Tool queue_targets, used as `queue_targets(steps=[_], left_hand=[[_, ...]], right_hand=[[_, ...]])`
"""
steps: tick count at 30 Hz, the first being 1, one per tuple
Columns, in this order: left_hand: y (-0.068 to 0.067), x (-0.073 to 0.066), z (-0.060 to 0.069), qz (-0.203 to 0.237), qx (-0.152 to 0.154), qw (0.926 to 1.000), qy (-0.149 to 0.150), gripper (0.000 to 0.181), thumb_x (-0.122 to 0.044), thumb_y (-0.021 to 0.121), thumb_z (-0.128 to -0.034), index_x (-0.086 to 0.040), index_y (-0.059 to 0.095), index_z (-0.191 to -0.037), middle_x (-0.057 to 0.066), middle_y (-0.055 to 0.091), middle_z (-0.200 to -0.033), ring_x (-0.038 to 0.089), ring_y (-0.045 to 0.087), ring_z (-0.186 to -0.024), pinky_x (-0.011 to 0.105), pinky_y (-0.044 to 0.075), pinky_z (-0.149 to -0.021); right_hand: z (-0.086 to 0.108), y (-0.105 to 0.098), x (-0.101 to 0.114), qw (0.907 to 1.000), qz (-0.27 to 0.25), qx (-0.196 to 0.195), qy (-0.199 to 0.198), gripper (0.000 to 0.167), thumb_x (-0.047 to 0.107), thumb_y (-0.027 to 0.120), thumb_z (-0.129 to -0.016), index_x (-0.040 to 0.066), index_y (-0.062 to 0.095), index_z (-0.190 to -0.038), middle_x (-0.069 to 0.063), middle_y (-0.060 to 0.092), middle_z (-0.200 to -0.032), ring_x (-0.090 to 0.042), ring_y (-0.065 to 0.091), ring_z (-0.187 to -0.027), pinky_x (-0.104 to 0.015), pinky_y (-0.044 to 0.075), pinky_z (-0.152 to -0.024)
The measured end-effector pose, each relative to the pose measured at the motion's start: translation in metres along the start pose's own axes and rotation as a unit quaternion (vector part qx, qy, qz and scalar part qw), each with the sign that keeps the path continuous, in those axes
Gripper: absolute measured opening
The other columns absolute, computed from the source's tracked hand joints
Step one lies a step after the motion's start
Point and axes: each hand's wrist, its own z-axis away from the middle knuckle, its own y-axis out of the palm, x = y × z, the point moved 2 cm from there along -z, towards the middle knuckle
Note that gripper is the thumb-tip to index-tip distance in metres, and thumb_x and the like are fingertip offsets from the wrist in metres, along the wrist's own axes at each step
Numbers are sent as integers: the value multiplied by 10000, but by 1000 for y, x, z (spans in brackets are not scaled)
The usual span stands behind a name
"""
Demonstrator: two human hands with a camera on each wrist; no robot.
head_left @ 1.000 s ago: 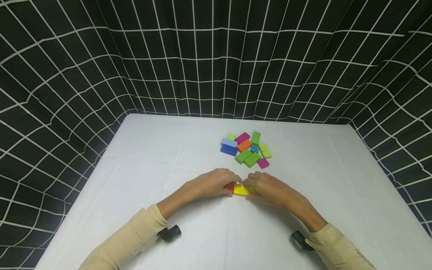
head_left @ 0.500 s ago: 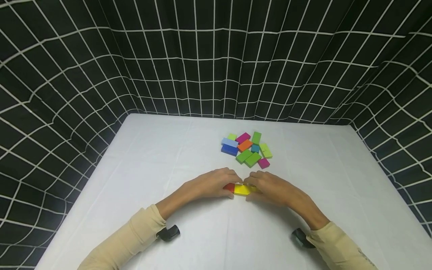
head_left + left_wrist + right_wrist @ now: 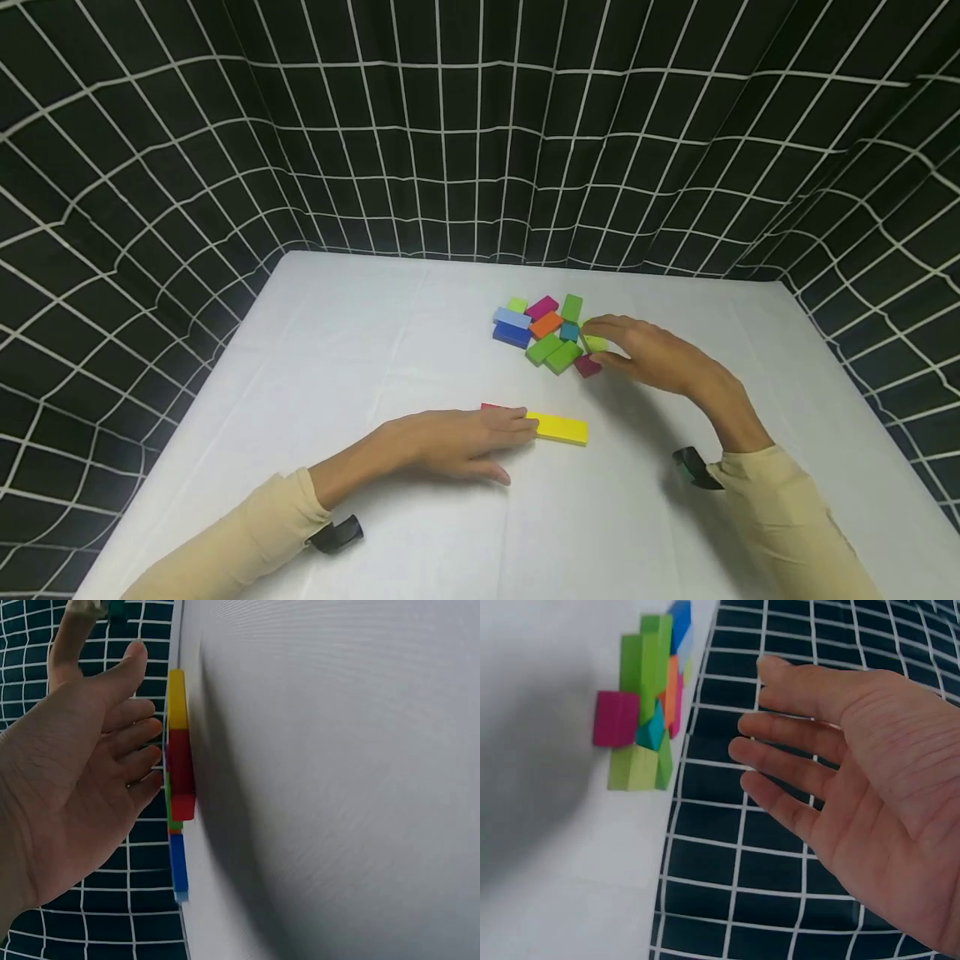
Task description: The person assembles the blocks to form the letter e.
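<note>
Yellow block [image 3: 562, 429] and red block [image 3: 181, 765]: smooth, flat faces, low sheen; wood or plastic, cannot tell which. Green block [image 3: 563, 357], blue block [image 3: 512, 336], magenta block [image 3: 616, 718]: same smooth, solid-coloured finish. Worktop [image 3: 360, 333]: white, matt, cloth-like covering, lightly creased. Curtain [image 3: 420, 100]: dark cloth, matt, softly rippled. Sleeves [image 3: 255, 529]: tan cloth, matt, wrinkled. Wrist cameras [image 3: 337, 536]: black, plastic-looking, slight gloss.

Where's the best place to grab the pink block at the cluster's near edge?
Probably the near part of the pink block, coming from above and the near side: it juts out there, while the nearest green block and the lime block crowd its left and far sides.
</note>
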Motion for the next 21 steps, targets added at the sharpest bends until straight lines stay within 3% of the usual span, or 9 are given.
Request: queue_targets(steps=[7,12,15,21], left_hand=[[2,-3,-3,-246,143,9996,-54,680,-489,532,-1071,-162,350,-1639,-50,330,-1724,134,225,-1637,321,292,-1313],[0,-7,-6,-550,155,9983,-58,658,-487,541,-1068,-158,396,-1619,-44,360,-1710,134,256,-1627,307,321,-1298],[-1,-8,-8,-727,192,9971,-114,639,-472,560,-1063,-160,426,-1604,-37,379,-1701,138,278,-1620,301,337,-1289],[-6,-11,-11,-1133,208,9933,-124,586,-469,568,-1060,-170,492,-1558,-18,452,-1660,161,364,-1587,325,393,-1263]], right_hand=[[-21,11,-11,9991,-302,178,-241,491,50,783,-913,55,664,-1390,-180,666,-1426,-414,599,-1374,-567,524,-1097],[-33,29,-13,9983,-357,344,-295,423,26,799,-889,31,711,-1303,-148,712,-1330,-346,665,-1241,-517,564,-1071],[-38,38,-14,9987,-227,245,-389,413,0,807,-870,27,725,-1274,-139,719,-1282,-323,674,-1176,-499,588,-1040],[-44,52,-14,9976,102,-332,-604,376,-75,800,-828,29,764,-1188,-131,726,-1199,-312,679,-1120,-475,613,-995]])
